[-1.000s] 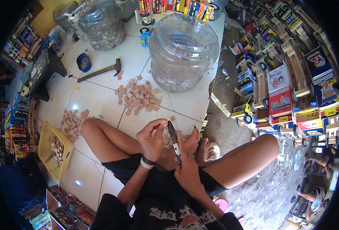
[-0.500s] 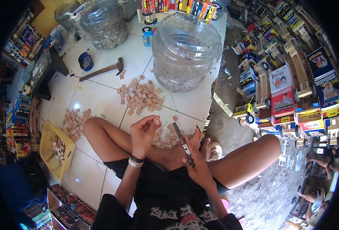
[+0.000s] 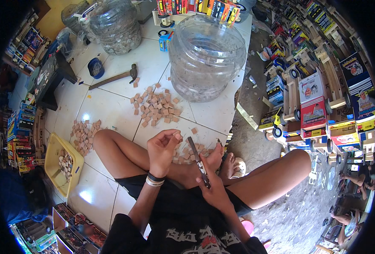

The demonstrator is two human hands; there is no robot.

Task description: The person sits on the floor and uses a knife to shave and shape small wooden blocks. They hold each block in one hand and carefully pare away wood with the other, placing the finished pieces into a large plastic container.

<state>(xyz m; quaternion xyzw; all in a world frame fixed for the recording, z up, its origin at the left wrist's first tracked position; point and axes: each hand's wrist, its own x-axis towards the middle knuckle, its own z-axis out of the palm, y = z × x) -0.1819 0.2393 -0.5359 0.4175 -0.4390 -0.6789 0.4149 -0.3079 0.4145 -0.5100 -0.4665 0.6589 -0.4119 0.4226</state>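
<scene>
Raised over my crossed legs, my left hand [image 3: 162,151] has its thumb and fingers pinched together on a small wooden square [image 3: 177,136], mostly covered by the fingertips. My right hand [image 3: 215,189] grips the black-and-white handle of a flat, narrow tool [image 3: 194,150]; its long grey blade points up and forward, a little apart from my left fingers. Whether it is a file or a knife I cannot tell. Small wooden squares [image 3: 153,108] lie heaped on the white tiles in front. Another pile of squares [image 3: 85,134] lies by my left knee, and more squares [image 3: 187,154] lie beyond my shins.
A yellow tub [image 3: 75,180] holding wood pieces stands at left. Ahead are a hammer [image 3: 113,80], a blue cup [image 3: 96,68], a big clear plastic container [image 3: 206,59] and a dark low stool [image 3: 54,80]. Wooden toy trucks [image 3: 312,106] crowd the right; people sit at far right.
My right hand and its tool have shifted slightly left and down, nearer my left hand. The left hand has moved a little to the right, still pinching the square.
</scene>
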